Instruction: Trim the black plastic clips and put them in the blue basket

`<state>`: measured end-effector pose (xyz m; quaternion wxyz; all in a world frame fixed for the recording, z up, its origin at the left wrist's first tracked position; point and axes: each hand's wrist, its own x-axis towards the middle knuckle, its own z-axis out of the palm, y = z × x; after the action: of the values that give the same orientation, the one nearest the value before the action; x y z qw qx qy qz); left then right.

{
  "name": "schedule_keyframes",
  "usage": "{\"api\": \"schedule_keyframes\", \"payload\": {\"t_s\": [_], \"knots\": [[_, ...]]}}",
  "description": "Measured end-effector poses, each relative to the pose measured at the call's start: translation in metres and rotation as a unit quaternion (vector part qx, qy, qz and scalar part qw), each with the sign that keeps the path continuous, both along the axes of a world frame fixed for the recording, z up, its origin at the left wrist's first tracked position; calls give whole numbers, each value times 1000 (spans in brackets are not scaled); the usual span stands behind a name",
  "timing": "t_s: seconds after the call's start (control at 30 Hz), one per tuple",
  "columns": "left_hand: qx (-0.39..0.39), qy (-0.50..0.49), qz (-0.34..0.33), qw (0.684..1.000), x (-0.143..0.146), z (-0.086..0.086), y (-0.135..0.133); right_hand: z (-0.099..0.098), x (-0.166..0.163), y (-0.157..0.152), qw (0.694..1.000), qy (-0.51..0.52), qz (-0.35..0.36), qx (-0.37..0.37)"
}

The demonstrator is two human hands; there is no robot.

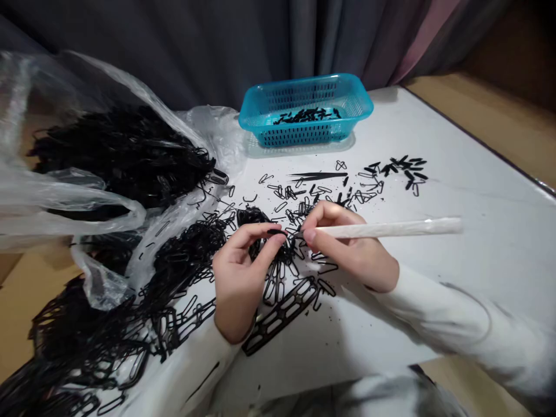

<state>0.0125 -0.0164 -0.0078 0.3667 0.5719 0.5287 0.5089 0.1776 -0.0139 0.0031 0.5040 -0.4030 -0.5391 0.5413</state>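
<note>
Left hand point(241, 275) has a small black oval piece point(276, 231) pinched between thumb and index finger, right over the middle of the bench point(391, 336). Right hand point(351, 243) is gripping a white-handled pen-style tool point(391, 229) like a pencil, with the handle sticking out to the right and the thin tip aimed left at that piece. Can't tell if the tip's actually touching it.

Just below the hands there's a black slotted strip point(282, 315) lying at an angle, with loose thin black loops scattered around it. Black tweezers point(319, 175) lie flat a bit farther back, and a bunch of solid black pieces point(412, 167) sits off to the far right. Far side has a turquoise basket point(304, 137) with more little black pieces on its bottom. The left is pretty much all clear plastic bag point(56, 194) and a huge tangled black heap point(117, 156), spilling down toward the near left.
</note>
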Motion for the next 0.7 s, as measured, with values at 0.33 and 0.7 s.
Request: {"api": "schedule_keyframes", "payload": {"t_s": [0.33, 0.7], "knots": [[30, 177, -54, 982, -2, 2, 5, 8, 24, 15, 987, 71, -141, 3], [44, 311, -119, 942, 36, 11, 33, -4, 67, 26, 983, 23, -182, 32]]}}
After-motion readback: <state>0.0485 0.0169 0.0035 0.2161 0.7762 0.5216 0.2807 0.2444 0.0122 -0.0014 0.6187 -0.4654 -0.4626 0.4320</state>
